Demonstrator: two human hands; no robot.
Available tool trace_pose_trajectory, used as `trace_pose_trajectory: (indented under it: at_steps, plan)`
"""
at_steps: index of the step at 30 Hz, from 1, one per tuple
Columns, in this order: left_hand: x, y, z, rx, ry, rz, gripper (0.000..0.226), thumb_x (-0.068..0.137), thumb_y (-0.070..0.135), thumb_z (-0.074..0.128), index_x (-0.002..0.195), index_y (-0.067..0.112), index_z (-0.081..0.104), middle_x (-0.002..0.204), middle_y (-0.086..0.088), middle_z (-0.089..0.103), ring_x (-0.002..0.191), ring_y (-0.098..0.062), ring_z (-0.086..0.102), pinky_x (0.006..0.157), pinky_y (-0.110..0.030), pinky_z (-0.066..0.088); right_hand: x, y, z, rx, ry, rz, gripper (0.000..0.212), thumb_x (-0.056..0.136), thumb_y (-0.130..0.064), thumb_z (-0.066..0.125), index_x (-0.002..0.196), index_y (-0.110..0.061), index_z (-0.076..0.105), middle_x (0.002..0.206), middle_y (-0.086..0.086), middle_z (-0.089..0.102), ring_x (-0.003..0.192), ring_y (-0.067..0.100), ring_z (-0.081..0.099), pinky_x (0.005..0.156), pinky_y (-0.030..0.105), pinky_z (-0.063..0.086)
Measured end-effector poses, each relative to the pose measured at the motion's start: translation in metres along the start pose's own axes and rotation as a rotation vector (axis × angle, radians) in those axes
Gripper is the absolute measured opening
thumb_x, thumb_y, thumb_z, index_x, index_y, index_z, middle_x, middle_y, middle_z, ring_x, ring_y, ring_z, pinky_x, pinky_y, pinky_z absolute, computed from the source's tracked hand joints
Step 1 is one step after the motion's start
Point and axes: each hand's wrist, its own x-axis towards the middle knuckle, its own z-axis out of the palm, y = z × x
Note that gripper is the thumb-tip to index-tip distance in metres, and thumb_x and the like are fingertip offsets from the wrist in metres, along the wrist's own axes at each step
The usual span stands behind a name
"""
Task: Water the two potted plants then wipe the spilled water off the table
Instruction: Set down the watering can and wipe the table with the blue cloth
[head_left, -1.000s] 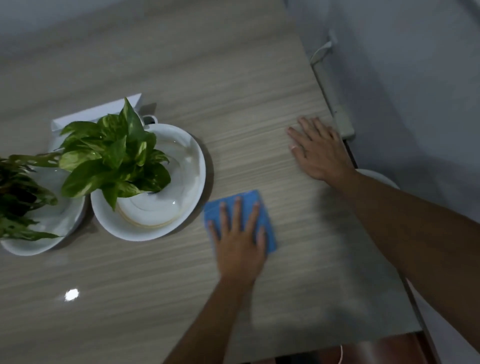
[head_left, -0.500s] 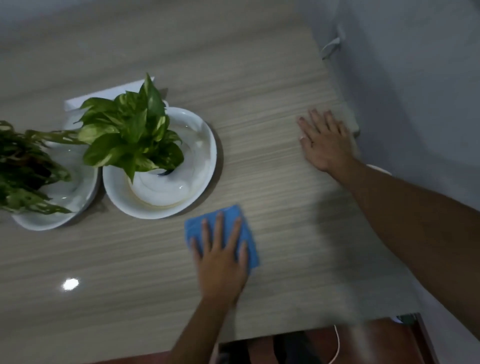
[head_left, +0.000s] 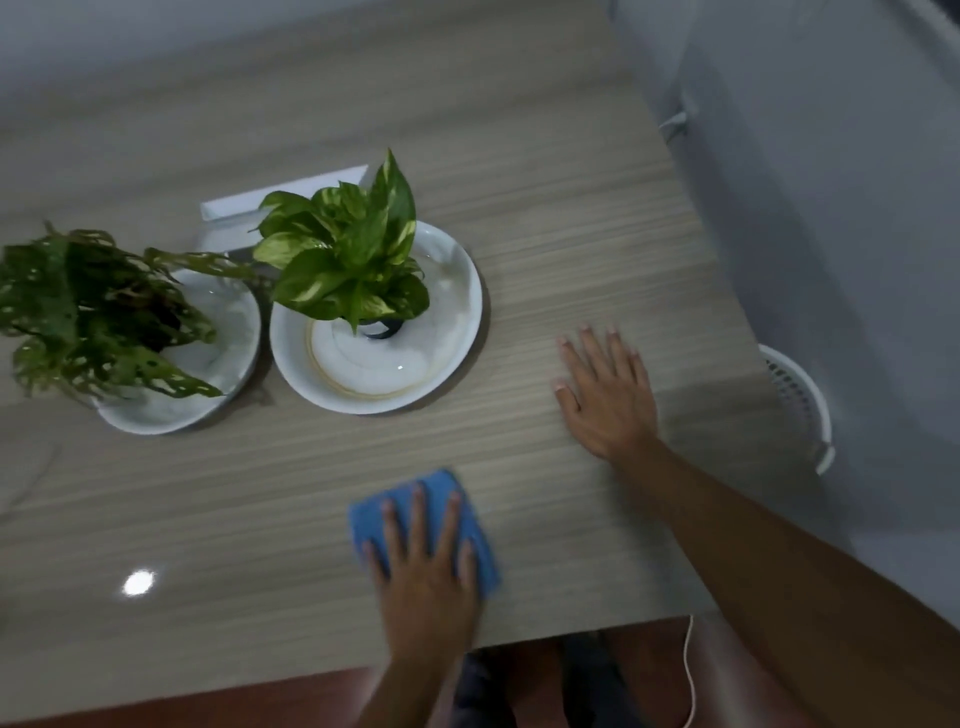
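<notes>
Two potted plants stand on the wooden table (head_left: 571, 234), each in a white saucer. The yellow-green leafy plant (head_left: 343, 254) is in the saucer (head_left: 457, 332) at the middle. The darker plant with holed leaves (head_left: 88, 312) is in the saucer (head_left: 234, 353) at the left. A blue cloth (head_left: 366, 519) lies flat near the table's front edge, below the middle saucer. My left hand (head_left: 423, 577) presses down on it with fingers spread and covers much of it. My right hand (head_left: 605, 395) rests flat and empty on the table to the right of the saucers.
A white box (head_left: 234, 208) lies behind the plants. A white perforated basket (head_left: 800, 395) sits off the table's right edge, by a grey wall. A thin white cable (head_left: 688, 665) hangs below the front edge. A light glare shows at the front left.
My left hand has slid the blue cloth away from the middle saucer toward the table's front edge. My right hand has drawn back from the right edge, closer to me.
</notes>
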Motion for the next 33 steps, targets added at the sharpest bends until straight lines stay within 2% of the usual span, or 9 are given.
trace_pose_trajectory:
  at_steps: [5,8,11,14,17,19,22,28,33]
  plan:
    - [0.031,0.034,0.002,-0.010,-0.073,0.414,0.060,0.099,0.054,0.040,0.157,0.047,0.027,0.170,0.008,0.015,0.158,-0.030,0.008,0.120,-0.063,0.016,-0.010,-0.015,-0.001,0.046,0.046,0.029,0.060,0.096,-0.048,0.040,0.152,-0.028,0.034,0.163,0.002,0.024,0.151,0.033,0.014,0.120,0.051,0.011]
    - [0.064,-0.057,-0.020,0.053,-0.049,0.088,0.059,0.100,0.054,0.030,0.158,0.045,0.023,0.170,0.008,0.011,0.158,-0.028,0.005,0.122,-0.061,0.012,-0.037,-0.034,0.001,0.056,0.127,-0.020,0.058,0.092,-0.044,0.041,0.145,-0.022,0.047,0.155,0.009,0.040,0.144,0.040,0.031,0.113,0.057,0.027]
    - [0.022,-0.117,-0.033,-0.005,0.032,-0.136,0.062,0.099,0.053,0.028,0.159,0.039,0.028,0.170,0.004,0.019,0.157,-0.031,0.011,0.121,-0.064,0.015,-0.067,-0.072,0.010,0.102,0.081,-0.032,0.061,0.091,-0.044,0.041,0.148,-0.023,0.043,0.158,0.007,0.036,0.147,0.038,0.027,0.114,0.056,0.024]
    - [-0.011,-0.087,-0.019,-0.033,-0.084,0.010,0.059,0.099,0.050,0.036,0.158,0.041,0.030,0.169,0.004,0.022,0.157,-0.033,0.015,0.119,-0.065,0.019,-0.090,-0.121,0.026,0.145,0.113,-0.094,0.059,0.089,-0.037,0.053,0.145,-0.021,0.047,0.156,0.006,0.040,0.144,0.038,0.032,0.112,0.057,0.028]
    - [0.046,-0.092,-0.024,0.001,-0.078,0.269,0.058,0.102,0.055,0.030,0.159,0.047,0.020,0.171,0.008,0.012,0.158,-0.029,0.005,0.121,-0.062,0.014,-0.099,-0.161,0.040,0.133,0.152,-0.174,0.057,0.091,-0.038,0.054,0.145,-0.021,0.048,0.155,0.005,0.041,0.145,0.035,0.033,0.114,0.053,0.025]
    - [0.076,-0.142,-0.038,0.062,-0.087,0.117,0.059,0.102,0.055,0.027,0.159,0.047,0.014,0.171,0.009,0.005,0.158,-0.029,0.002,0.122,-0.061,0.011,-0.099,-0.177,0.045,0.130,0.135,-0.178,0.057,0.092,-0.040,0.050,0.146,-0.022,0.045,0.156,0.003,0.040,0.146,0.033,0.030,0.116,0.051,0.019]
    - [0.052,-0.198,-0.047,0.013,0.030,-0.188,0.061,0.100,0.052,0.029,0.159,0.039,0.023,0.170,0.002,0.019,0.157,-0.032,0.013,0.121,-0.063,0.015,-0.097,-0.194,0.051,0.125,0.085,-0.149,0.058,0.093,-0.041,0.045,0.148,-0.025,0.041,0.159,0.001,0.035,0.148,0.033,0.025,0.117,0.051,0.016]
    - [0.039,-0.140,-0.029,-0.051,-0.045,0.044,0.058,0.104,0.052,0.028,0.160,0.041,0.023,0.171,0.004,0.015,0.158,-0.031,0.008,0.123,-0.062,0.010,-0.091,-0.194,0.065,0.044,0.072,-0.147,0.064,0.094,-0.047,0.040,0.154,-0.027,0.027,0.164,0.001,0.021,0.151,0.033,0.012,0.118,0.053,0.011]
    - [0.122,-0.146,-0.045,-0.069,-0.017,-0.165,0.060,0.103,0.053,0.022,0.161,0.041,0.014,0.172,0.003,0.011,0.158,-0.031,0.000,0.123,-0.063,0.002,-0.091,-0.193,0.070,0.026,0.068,-0.130,0.067,0.095,-0.051,0.037,0.156,-0.032,0.018,0.166,0.000,0.014,0.152,0.030,0.007,0.120,0.051,0.006]
